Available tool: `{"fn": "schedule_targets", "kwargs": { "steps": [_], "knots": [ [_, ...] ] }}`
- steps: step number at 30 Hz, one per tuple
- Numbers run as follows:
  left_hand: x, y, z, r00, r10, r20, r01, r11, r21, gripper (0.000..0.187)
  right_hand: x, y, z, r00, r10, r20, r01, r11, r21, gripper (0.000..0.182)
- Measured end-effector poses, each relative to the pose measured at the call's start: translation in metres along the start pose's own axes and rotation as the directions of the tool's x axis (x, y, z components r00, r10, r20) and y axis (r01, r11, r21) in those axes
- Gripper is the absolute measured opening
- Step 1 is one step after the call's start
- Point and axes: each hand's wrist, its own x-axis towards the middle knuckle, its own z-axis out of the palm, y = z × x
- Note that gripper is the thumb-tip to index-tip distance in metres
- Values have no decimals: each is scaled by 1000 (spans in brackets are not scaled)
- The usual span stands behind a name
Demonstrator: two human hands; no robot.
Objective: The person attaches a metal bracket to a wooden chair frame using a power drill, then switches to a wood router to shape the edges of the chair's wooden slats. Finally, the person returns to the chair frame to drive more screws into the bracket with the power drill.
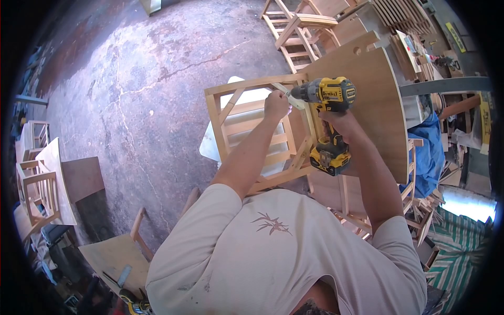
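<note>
My right hand (341, 123) grips the handle of a yellow and black cordless drill (336, 92), whose chuck points left. The battery at its base hangs below the hand. Just left of the chuck, my left hand (277, 106) is closed with fingers pinched near the drill's tip. A pale strip (295, 100) shows beside those fingers; whether they hold it or a small fastener is hidden. Both hands are over a wooden chair frame (211, 113) with several slats, lying on its side. The drill's tip is close to the frame's right-hand rail.
The frame rests by a plywood board (386, 121) on the right. A white panel (209, 144) lies under its left side. Further wooden frames (296, 26) stand at the back. Another drill (134, 303) is at lower left, near a plywood seat (113, 257). A blue tarp (428, 152) hangs right.
</note>
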Motion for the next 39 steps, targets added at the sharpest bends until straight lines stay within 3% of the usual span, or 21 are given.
{"fn": "schedule_targets", "kwargs": {
  "steps": [23,39],
  "knots": [
    [1,-1,0,1000,13,-13,-14,999,-43,16,2,-8,2,1000,14,3,-14,999,-39,12],
    [-4,6,-2,1000,0,-20,1,1000,21,17,3,-6,-1,1000,29,-10,-30,999,-44,13]
  ]
}}
